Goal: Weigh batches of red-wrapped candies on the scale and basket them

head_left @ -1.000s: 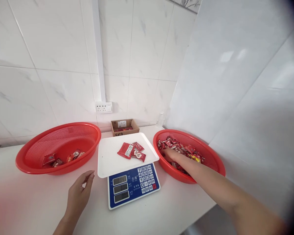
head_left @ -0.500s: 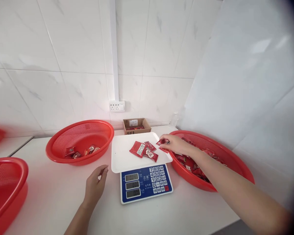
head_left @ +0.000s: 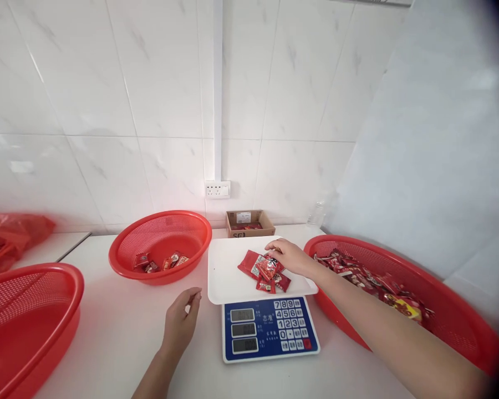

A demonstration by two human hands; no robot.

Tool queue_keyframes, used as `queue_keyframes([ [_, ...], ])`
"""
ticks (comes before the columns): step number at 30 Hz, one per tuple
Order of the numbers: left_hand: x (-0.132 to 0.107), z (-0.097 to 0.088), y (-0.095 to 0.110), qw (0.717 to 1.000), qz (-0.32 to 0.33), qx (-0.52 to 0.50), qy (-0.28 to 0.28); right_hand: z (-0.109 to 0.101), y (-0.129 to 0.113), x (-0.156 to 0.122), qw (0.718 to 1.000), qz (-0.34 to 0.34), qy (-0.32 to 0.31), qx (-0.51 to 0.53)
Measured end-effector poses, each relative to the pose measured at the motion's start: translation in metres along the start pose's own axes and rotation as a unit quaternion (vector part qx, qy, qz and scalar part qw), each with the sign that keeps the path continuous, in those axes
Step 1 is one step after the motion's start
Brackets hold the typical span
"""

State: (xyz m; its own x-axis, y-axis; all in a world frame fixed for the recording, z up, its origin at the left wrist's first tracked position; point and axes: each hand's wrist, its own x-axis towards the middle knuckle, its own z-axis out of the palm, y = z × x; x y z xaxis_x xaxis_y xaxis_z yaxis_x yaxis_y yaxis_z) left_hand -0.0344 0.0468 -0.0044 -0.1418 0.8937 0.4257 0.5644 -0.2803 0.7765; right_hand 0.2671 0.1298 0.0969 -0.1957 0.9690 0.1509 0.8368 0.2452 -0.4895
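My right hand (head_left: 286, 256) reaches over the white tray (head_left: 227, 272) of a blue electronic scale (head_left: 270, 330). Its fingers are bent down on a red snack packet at the top of a small pile of packets (head_left: 261, 270) on the tray. My left hand (head_left: 182, 324) rests on the white counter just left of the scale, fingers loosely curled and holding nothing. To the right, a red mesh basket (head_left: 453, 327) holds many red packets (head_left: 370, 277). Left of the scale, another red basket (head_left: 162, 235) has a few packets (head_left: 162, 261) in it.
A third red basket (head_left: 33, 310) stands at the near left, with a red plastic bag (head_left: 12, 235) behind it. A small cardboard box (head_left: 249, 223), a wall socket (head_left: 217, 189) and a clear bottle (head_left: 316, 213) are at the back. Tiled walls close the back and right.
My right hand left the right basket with a packet and came down onto the pile on the scale tray. The view swung left, showing the third basket and bag.
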Motion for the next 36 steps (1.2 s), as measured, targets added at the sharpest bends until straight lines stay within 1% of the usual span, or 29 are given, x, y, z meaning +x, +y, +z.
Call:
queue_keyframes([
  [4,0.0,0.0,-0.002,1.0,0.0,0.0,0.001,0.003,0.006,-0.004,1.0,0.027,0.005,-0.008],
  [10,-0.001,0.001,-0.003,1.0,0.006,0.004,-0.01,-0.007,0.001,-0.024,0.999,0.008,-0.031,0.015],
  [13,-0.001,0.001,-0.003,1.0,0.005,0.003,-0.012,-0.009,0.0,-0.035,0.997,-0.001,-0.071,0.004],
  [16,-0.001,0.001,-0.001,1.0,0.003,-0.003,-0.011,-0.004,0.001,-0.041,0.994,-0.013,-0.104,-0.021],
  [20,-0.001,0.001,0.0,1.0,0.003,-0.008,-0.018,0.007,0.003,-0.041,0.996,-0.033,-0.079,-0.037],
  [22,-0.002,0.002,-0.001,1.0,0.001,-0.007,-0.021,0.01,0.003,-0.038,0.997,-0.028,-0.057,-0.041],
  [24,-0.002,0.002,-0.003,1.0,-0.001,-0.007,-0.019,0.008,0.004,-0.035,0.998,-0.014,-0.028,-0.047],
  [28,-0.002,0.004,-0.005,1.0,0.001,-0.012,-0.015,-0.003,0.012,-0.032,0.997,0.027,0.041,-0.054],
  [30,-0.002,0.004,-0.005,1.0,0.006,-0.014,-0.013,-0.008,0.019,-0.032,0.995,0.064,0.046,-0.065],
  [32,-0.002,0.004,-0.005,1.0,0.009,-0.016,-0.008,-0.012,0.027,-0.034,0.992,0.097,0.035,-0.071],
  [36,-0.002,0.004,-0.005,1.0,0.015,-0.015,-0.006,-0.014,0.039,-0.038,0.988,0.127,0.012,-0.083],
])
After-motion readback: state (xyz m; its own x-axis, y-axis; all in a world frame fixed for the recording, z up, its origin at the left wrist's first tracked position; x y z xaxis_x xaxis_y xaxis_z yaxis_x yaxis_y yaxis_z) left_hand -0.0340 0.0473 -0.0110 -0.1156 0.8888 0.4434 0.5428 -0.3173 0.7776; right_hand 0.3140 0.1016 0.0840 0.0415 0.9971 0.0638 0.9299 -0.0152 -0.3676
